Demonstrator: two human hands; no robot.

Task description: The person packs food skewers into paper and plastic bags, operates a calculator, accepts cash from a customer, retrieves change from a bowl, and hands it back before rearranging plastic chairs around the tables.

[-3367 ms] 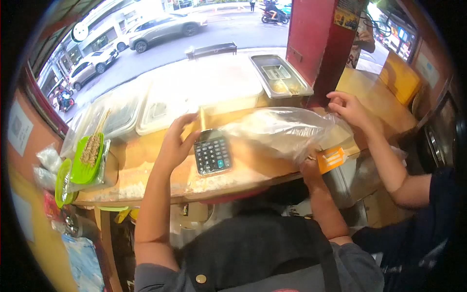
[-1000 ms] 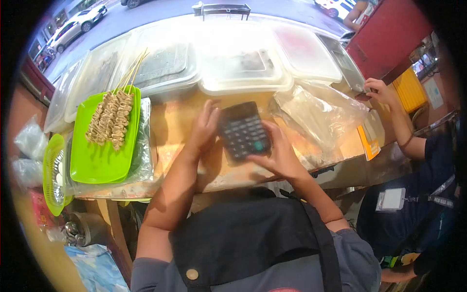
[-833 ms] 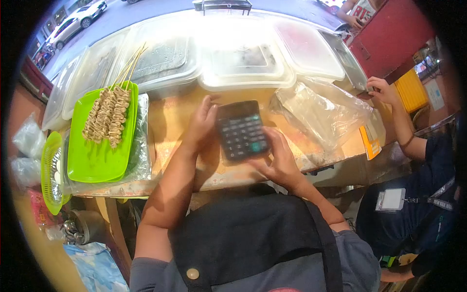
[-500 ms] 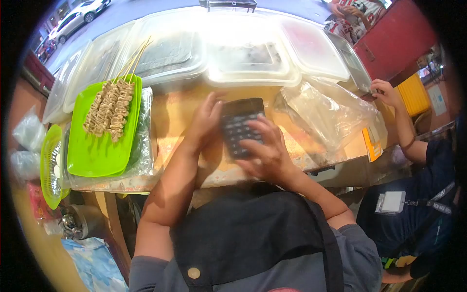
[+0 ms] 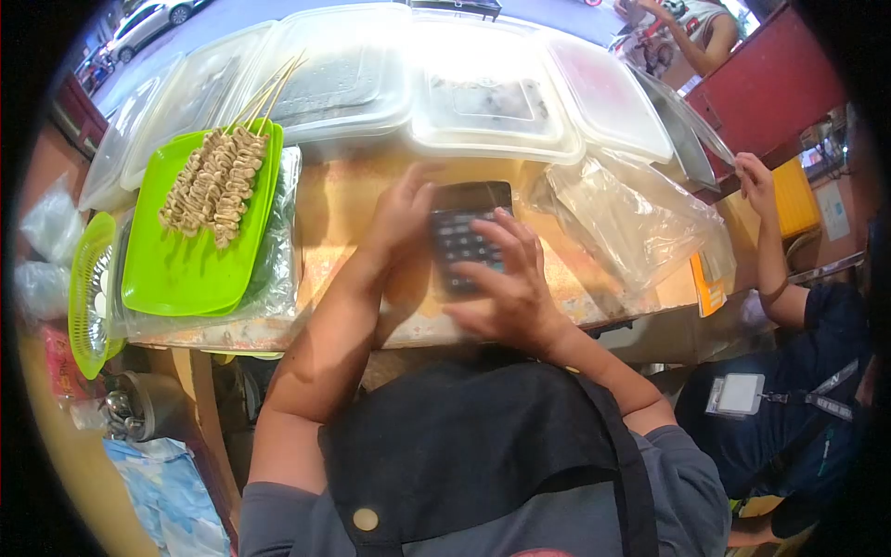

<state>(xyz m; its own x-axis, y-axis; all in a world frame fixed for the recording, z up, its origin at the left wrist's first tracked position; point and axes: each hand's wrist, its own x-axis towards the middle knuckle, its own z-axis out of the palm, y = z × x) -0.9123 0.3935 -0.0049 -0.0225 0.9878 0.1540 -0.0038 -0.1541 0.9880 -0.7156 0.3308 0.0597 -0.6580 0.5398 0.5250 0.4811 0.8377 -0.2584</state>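
Note:
A black calculator [image 5: 461, 243] lies between my hands over the wooden counter [image 5: 334, 218]. Beside its left edge is my left hand [image 5: 401, 215], blurred, its fingers pointing away from me; whether they touch the calculator cannot be made out. My right hand [image 5: 512, 278] has its fingers spread over the lower right keys, partly hiding them. On the left, several skewers of folded meat [image 5: 213, 186] rest on a green tray [image 5: 148, 269], sticks pointing away. A crumpled clear plastic bag [image 5: 631, 213] lies right of the calculator.
Lidded clear containers [image 5: 497, 121] line the counter's far side. A co-worker's hand [image 5: 754, 174] is at the lid of the metal-look container at right. Another person [image 5: 710, 42] stands beyond the red panel [image 5: 761, 88]. A green basket [image 5: 93, 297] sits at far left; an orange packet [image 5: 707, 283] at right.
My right hand has let go of the calculator's lower right side and spread over its keys. The bag has left my right hand. The co-worker's hand has raised a lid edge. The view has shifted.

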